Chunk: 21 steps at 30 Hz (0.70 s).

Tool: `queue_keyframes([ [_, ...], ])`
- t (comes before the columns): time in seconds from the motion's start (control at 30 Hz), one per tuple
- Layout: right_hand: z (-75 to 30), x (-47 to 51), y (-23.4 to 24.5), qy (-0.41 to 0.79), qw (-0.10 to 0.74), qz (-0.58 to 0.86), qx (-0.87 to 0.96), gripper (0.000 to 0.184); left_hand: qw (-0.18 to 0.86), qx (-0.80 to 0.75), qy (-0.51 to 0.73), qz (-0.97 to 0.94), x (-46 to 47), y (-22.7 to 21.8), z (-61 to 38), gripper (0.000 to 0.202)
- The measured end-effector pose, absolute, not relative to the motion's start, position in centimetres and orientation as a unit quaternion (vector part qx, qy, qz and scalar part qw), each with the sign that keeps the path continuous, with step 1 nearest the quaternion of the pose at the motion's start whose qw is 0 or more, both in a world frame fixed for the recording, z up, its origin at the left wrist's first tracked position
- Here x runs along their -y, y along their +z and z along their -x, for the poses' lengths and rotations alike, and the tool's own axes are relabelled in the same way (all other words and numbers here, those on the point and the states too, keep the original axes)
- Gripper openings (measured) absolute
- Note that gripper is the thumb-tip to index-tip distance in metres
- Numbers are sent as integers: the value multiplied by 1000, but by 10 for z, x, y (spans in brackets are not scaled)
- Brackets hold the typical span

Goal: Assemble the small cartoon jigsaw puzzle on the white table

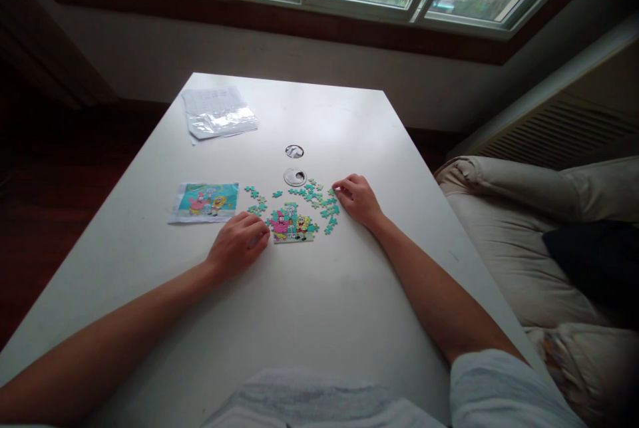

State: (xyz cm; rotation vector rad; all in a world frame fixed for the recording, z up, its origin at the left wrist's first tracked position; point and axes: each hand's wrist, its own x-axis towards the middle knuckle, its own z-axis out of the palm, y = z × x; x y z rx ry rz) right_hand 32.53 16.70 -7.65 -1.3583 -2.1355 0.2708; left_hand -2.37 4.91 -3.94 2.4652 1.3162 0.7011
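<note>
A partly assembled jigsaw puzzle [291, 223] with pink and yellow cartoon figures lies flat on the white table [319, 308]. Beside its left edge rests my left hand [239, 241], fingers curled together and tips close to the puzzle; whatever they may hold is hidden. My right hand [358, 199] is to the right of the loose puzzle pieces [313, 196]. Its thumb and forefinger are pinched at a small green piece [331, 192] on the right side of that scatter. More green pieces [257, 205] lie between my left hand and the puzzle's upper left.
A picture sheet [207, 202] with the same figures lies left of the pieces. Two round metallic discs [295, 177] are set beyond them. Papers in a clear plastic sleeve [219, 113] lie at the far left. A beige sofa [504, 241] stands along the right.
</note>
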Motion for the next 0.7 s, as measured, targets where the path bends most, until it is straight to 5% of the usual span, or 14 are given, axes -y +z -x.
queue_keyframes([
  [0.43, -323, -165, -72, 127, 290, 515, 797, 19, 91, -292, 145, -941, -42, -48, 17, 41],
  [0.7, -303, -168, -64, 101, 253, 539, 797, 18, 76, -307, 167, -934, -40, -46, 15, 31],
])
